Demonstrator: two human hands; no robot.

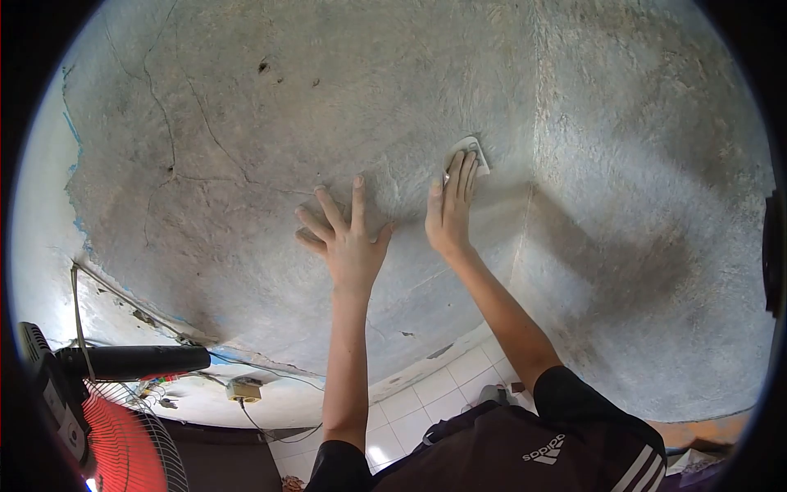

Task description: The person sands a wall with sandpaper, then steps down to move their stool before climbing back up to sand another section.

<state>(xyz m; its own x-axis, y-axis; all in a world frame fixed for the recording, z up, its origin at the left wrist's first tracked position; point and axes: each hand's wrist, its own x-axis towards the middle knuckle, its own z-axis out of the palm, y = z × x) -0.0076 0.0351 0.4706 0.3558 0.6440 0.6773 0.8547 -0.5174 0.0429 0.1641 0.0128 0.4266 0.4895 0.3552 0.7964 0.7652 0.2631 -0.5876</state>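
My right hand (453,205) presses a small piece of sandpaper (480,161) against the grey plastered wall (426,90). Its fingers lie over the sheet, and part of the pale printed backing shows past the fingertips. To the left, my left hand (348,238) rests on the same wall with its fingers spread and nothing held. Thin cracks run through the plaster up and left of that hand, and a few small holes mark the wall higher up.
A second rough wall (648,213) meets this one at a corner on the right. At lower left stands a fan (123,435) with red blades. Beside it, an electrical socket box (243,390) hangs with cables. Below are white floor tiles (434,385).
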